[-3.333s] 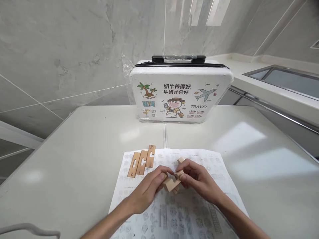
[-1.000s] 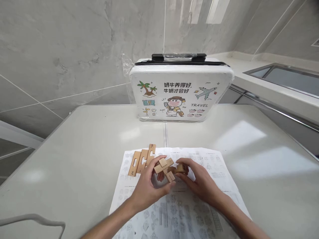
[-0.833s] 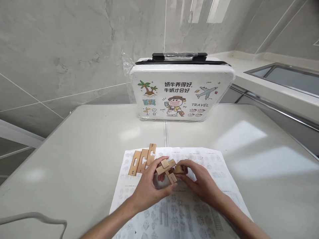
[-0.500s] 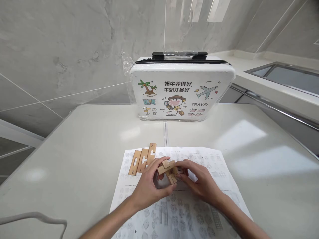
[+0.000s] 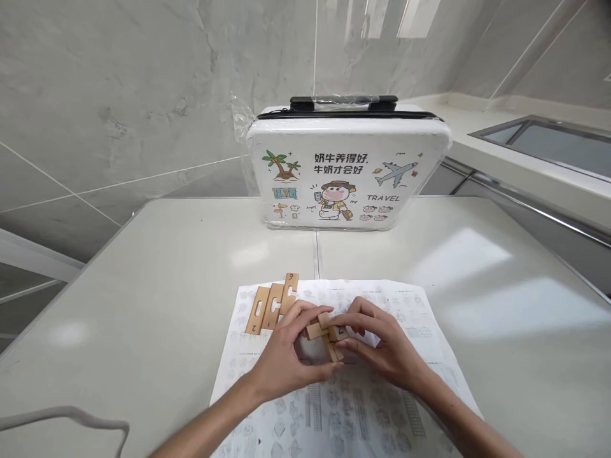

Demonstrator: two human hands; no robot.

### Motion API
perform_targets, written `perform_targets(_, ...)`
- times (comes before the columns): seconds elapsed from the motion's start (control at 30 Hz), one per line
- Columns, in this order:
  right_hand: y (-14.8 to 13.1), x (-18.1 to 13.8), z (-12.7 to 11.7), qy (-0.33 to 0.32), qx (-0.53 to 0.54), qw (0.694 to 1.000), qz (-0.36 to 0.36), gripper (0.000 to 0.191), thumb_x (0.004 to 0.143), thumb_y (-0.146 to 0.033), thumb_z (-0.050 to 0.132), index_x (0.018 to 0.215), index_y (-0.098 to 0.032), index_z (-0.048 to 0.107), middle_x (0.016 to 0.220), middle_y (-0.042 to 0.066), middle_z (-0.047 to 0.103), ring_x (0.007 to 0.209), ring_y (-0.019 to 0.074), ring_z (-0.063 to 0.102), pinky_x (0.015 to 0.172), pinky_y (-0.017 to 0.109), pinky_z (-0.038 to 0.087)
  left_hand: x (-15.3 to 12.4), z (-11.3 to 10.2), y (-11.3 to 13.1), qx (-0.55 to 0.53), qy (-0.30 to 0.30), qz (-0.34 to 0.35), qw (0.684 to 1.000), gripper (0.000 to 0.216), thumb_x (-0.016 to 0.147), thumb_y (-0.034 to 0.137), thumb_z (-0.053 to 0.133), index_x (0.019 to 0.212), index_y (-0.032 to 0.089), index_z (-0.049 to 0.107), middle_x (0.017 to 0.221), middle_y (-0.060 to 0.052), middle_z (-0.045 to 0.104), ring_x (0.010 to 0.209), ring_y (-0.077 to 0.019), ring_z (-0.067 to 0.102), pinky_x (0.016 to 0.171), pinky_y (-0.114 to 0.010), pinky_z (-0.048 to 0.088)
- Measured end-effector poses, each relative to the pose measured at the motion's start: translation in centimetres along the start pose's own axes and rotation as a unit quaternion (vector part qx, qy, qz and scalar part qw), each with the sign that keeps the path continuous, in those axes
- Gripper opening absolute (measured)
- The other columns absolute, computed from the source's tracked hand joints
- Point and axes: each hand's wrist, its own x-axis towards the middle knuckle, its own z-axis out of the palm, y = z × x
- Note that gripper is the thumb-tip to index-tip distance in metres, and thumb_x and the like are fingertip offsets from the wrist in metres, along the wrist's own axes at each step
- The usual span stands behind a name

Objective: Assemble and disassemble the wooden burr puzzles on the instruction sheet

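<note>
Both hands meet over a printed instruction sheet (image 5: 363, 407) on the white table. My left hand (image 5: 286, 356) and my right hand (image 5: 382, 346) pinch a small cluster of interlocked wooden puzzle pieces (image 5: 327, 334) from either side, fingers curled round it. The cluster is partly hidden by the fingers. Three more notched wooden pieces (image 5: 272, 305) lie flat side by side on the sheet's upper left corner, just beyond my left hand.
A white suitcase-shaped box (image 5: 348, 168) wrapped in clear film, with cartoon prints and a black handle, stands at the table's far edge against the tiled wall. A ledge with a steel-framed opening (image 5: 548, 143) runs along the right. A grey cable (image 5: 67, 420) loops at the lower left.
The hands have turned the wooden cluster and drawn closer round it; my right hand's fingers now cover more of it. The three flat pieces have stayed put.
</note>
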Motion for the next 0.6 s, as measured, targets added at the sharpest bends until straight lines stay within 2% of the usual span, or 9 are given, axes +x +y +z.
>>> perform_targets(0.23, -0.23, -0.02, 0.42, -0.024, 0.059, 0.998, 0.027, 0.018, 0.104, -0.029, 0.069, 0.119, -0.036, 0.076, 0.093, 0.002, 0.057, 0.082, 0.019, 0.057, 0.071, 0.032, 0.049, -0.05, 0.07, 0.0, -0.016, -0.009, 0.005, 1.0, 0.074, 0.073, 0.039, 0.094, 0.14, 0.035, 0.064, 0.128, -0.003, 0.072, 0.116, -0.0286, 0.069, 0.102, -0.044, 0.055)
perform_targets(0.4, -0.09, 0.2, 0.26, 0.001, 0.079, 0.995, 0.057, 0.027, 0.109, -0.042, 0.057, 0.133, -0.03, 0.063, 0.094, 0.002, 0.057, 0.086, 0.0205, 0.057, 0.079, 0.035, 0.05, -0.11, -0.24, 0.25, -0.043, 0.024, 0.012, 0.999, 0.072, 0.074, 0.035, 0.093, 0.14, 0.035, 0.065, 0.132, -0.004, 0.071, 0.122, -0.0301, 0.066, 0.109, -0.046, 0.052)
perform_targets(0.5, -0.25, 0.3, 0.22, -0.019, 0.071, 0.992, 0.103, 0.021, 0.11, -0.043, 0.054, 0.114, -0.025, 0.063, 0.094, 0.003, 0.06, 0.082, 0.0191, 0.055, 0.076, 0.034, 0.047, -0.16, -0.38, 0.27, -0.055, 0.032, 0.021, 0.998, 0.073, 0.073, 0.037, 0.094, 0.14, 0.037, 0.065, 0.126, -0.005, 0.07, 0.118, -0.03, 0.067, 0.105, -0.046, 0.054)
perform_targets(0.6, -0.7, 0.42, 0.12, -0.066, 0.088, 0.984, 0.143, 0.034, 0.109, -0.051, 0.052, 0.091, -0.022, 0.059, 0.084, 0.002, 0.06, 0.075, 0.0178, 0.051, 0.069, 0.032, 0.042, -0.17, -0.41, 0.18, -0.069, 0.01, 0.035, 0.997, 0.075, 0.073, 0.036, 0.095, 0.142, 0.039, 0.064, 0.124, -0.005, 0.066, 0.113, -0.0284, 0.067, 0.101, -0.045, 0.056)
